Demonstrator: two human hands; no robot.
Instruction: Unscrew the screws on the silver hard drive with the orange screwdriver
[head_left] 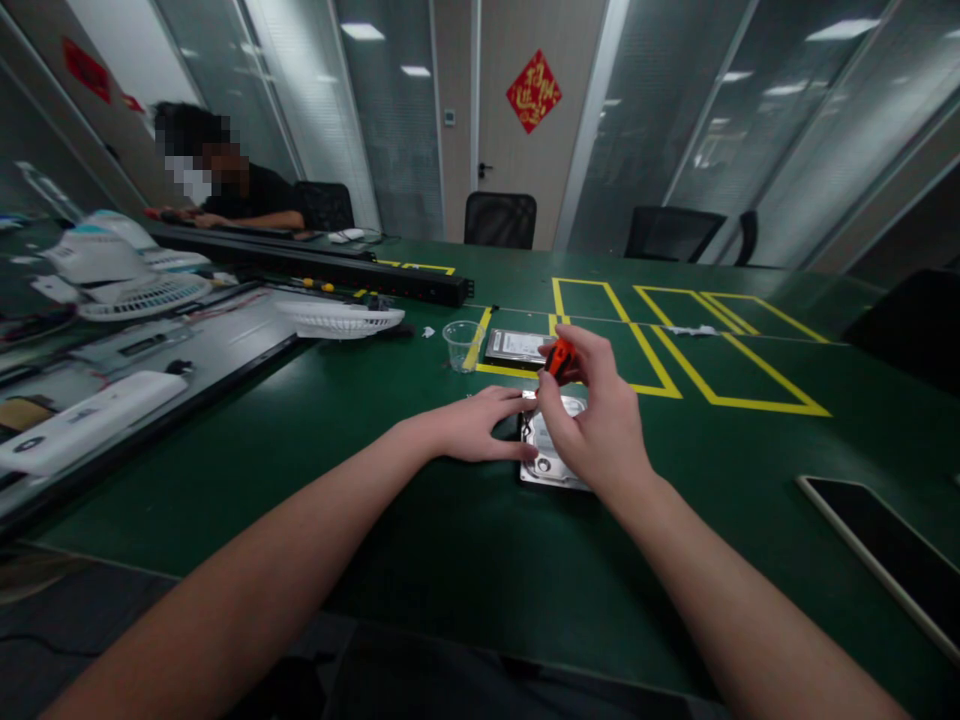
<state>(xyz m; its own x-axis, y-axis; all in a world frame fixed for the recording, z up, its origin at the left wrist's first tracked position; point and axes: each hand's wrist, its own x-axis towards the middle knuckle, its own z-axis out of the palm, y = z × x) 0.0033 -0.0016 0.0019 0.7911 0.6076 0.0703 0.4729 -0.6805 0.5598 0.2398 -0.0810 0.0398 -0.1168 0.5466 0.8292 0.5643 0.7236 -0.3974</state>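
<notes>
A silver hard drive [546,466] lies on the green table in front of me. My left hand [480,425] steadies it from the left side, thumb and fingers stretched apart onto its edge and top. In my right hand [600,410] is a screwdriver with an orange and black handle [559,358], gripped between thumb and fingers and tilted over the drive. Its tip is hard to make out near my left fingertips. Just beyond sits a second hard drive [517,345] with a white label. To its left stands a clear plastic cup [463,346], whose contents I cannot make out.
A phone-like slab [885,550] lies at the right. On the left are a large panel [225,345], white fan parts [341,318] and a long black bar [322,265]. Yellow tape [765,405] marks rectangles. A person [262,200] sits at the far left.
</notes>
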